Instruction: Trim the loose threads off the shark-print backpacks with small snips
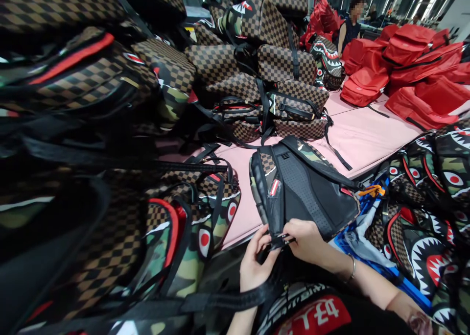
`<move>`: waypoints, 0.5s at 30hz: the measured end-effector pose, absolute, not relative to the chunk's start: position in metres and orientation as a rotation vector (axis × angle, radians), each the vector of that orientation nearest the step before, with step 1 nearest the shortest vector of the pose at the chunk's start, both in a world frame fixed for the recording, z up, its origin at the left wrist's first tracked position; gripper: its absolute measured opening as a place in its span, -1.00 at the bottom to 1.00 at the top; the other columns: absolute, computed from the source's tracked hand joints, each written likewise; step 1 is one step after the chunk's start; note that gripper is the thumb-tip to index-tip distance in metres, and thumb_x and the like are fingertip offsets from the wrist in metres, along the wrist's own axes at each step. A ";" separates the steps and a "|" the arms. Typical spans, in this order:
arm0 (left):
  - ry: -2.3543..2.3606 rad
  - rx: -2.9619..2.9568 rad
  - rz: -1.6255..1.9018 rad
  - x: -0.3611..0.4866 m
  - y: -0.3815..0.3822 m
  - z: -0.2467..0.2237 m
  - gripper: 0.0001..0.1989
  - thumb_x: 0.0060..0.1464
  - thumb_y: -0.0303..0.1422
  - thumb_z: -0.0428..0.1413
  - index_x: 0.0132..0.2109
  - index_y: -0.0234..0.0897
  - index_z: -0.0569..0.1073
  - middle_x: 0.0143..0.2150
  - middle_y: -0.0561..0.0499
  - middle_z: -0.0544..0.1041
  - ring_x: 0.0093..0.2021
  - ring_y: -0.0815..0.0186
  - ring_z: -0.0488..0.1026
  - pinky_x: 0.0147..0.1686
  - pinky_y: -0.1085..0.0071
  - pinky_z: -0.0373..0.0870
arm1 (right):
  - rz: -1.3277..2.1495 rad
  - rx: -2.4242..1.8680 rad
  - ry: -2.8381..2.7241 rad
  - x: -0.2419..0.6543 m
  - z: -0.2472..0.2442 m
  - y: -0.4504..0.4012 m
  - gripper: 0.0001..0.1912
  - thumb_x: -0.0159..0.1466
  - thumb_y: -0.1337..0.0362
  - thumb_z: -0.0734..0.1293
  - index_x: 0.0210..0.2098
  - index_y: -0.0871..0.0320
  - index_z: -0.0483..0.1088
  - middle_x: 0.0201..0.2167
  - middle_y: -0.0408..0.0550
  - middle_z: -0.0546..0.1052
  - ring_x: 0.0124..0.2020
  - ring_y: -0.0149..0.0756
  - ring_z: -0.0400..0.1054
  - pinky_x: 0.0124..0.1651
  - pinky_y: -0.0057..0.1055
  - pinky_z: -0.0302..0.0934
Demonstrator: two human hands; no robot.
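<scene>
A backpack (308,193) lies on the table before me with its black padded back panel facing up. Its shoulder straps spread over the panel, and brown checkered and camouflage patches show at the sides. At its near left corner, my left hand (257,261) pinches a black strap (276,241) between thumb and fingers. Close beside it, my right hand (306,239) has its fingers closed on the same strap's end. A small dark piece, perhaps a buckle, shows between the fingertips; its details are too small to make out. My right wrist wears a bracelet (353,266).
Checkered backpacks (223,60) are heaped at the back and left of the pink tabletop (367,129). Red backpacks (411,46) pile up at far right. Shark-mouth camouflage backpacks (422,247) fill the right, beside a blue-edged bag (352,242). A person (352,24) is in the background.
</scene>
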State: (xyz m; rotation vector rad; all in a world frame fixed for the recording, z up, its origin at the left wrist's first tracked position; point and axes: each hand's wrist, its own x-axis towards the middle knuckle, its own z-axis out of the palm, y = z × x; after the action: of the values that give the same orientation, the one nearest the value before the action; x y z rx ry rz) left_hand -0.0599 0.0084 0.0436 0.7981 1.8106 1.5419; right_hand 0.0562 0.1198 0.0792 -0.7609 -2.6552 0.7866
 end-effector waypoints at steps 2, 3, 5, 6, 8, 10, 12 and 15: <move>1.799 0.803 1.508 -0.062 0.008 0.048 -0.44 -0.17 -0.27 0.21 0.04 -0.23 0.34 -0.25 0.00 0.56 -0.18 0.24 0.49 -0.02 0.29 0.35 | 0.760 -0.683 -2.659 0.052 0.082 0.120 -0.89 0.09 0.46 0.22 -0.44 0.15 0.33 -0.48 -0.16 0.40 -0.44 -0.40 0.26 -0.42 -0.51 0.02; 1.802 0.793 1.505 -0.063 0.008 0.049 -0.46 -0.16 -0.28 0.20 0.03 -0.23 0.35 -0.24 -0.01 0.56 -0.19 0.25 0.49 -0.03 0.30 0.35 | 0.789 -0.627 -2.640 0.049 0.082 0.120 -0.88 0.08 0.46 0.21 -0.44 0.15 0.33 -0.49 -0.16 0.40 -0.43 -0.39 0.27 -0.41 -0.52 0.04; 1.815 0.749 1.532 -0.064 0.009 0.052 -0.53 -0.13 -0.26 0.17 -0.01 -0.25 0.38 -0.24 -0.03 0.56 -0.20 0.25 0.50 -0.08 0.32 0.38 | 0.879 -0.560 -2.560 0.041 0.082 0.120 -0.87 0.09 0.47 0.20 -0.46 0.15 0.33 -0.50 -0.16 0.41 -0.42 -0.40 0.27 -0.39 -0.54 0.07; 1.823 0.722 1.557 -0.066 0.011 0.053 -0.56 -0.12 -0.26 0.16 -0.04 -0.27 0.40 -0.26 -0.04 0.57 -0.22 0.25 0.51 -0.12 0.34 0.41 | 0.926 -0.556 -2.515 0.036 0.082 0.121 -0.87 0.09 0.48 0.20 -0.47 0.16 0.33 -0.50 -0.16 0.41 -0.43 -0.41 0.27 -0.38 -0.54 0.08; 1.837 0.695 1.581 -0.069 0.014 0.055 -0.61 -0.13 -0.25 0.15 -0.11 -0.28 0.43 -0.30 -0.04 0.58 -0.26 0.25 0.52 -0.20 0.37 0.44 | 0.999 -0.580 -2.442 0.029 0.082 0.121 -0.86 0.11 0.47 0.20 -0.48 0.16 0.33 -0.51 -0.17 0.41 -0.45 -0.43 0.27 -0.37 -0.55 0.09; 1.861 0.730 1.560 -0.074 0.017 0.057 -0.67 -0.18 -0.27 0.17 -0.20 -0.28 0.47 -0.34 -0.03 0.58 -0.32 0.25 0.52 -0.28 0.39 0.46 | 1.021 -0.609 -2.428 0.025 0.084 0.121 -0.86 0.11 0.47 0.20 -0.49 0.16 0.34 -0.52 -0.18 0.41 -0.46 -0.44 0.27 -0.38 -0.56 0.09; 1.921 0.806 1.510 -0.079 0.019 0.058 -0.73 -0.22 -0.28 0.16 -0.29 -0.27 0.50 -0.36 -0.02 0.59 -0.36 0.23 0.52 -0.32 0.38 0.47 | 0.982 -0.623 -2.475 0.024 0.086 0.120 -0.86 0.11 0.46 0.20 -0.47 0.15 0.36 -0.51 -0.17 0.41 -0.45 -0.43 0.27 -0.39 -0.55 0.09; 2.014 0.895 1.444 -0.082 0.019 0.056 -0.78 -0.27 -0.31 0.15 -0.37 -0.26 0.53 -0.39 -0.02 0.60 -0.37 0.19 0.53 -0.32 0.35 0.47 | 0.880 -0.574 -2.596 0.025 0.090 0.117 -0.84 0.07 0.46 0.21 -0.42 0.14 0.38 -0.47 -0.17 0.42 -0.43 -0.41 0.28 -0.41 -0.54 0.08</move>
State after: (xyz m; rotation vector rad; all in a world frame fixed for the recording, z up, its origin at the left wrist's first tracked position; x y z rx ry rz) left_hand -0.0824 0.0189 0.0562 0.8954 2.0138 1.4441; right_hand 0.0253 0.1171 0.0900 -0.5737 -2.5960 0.8800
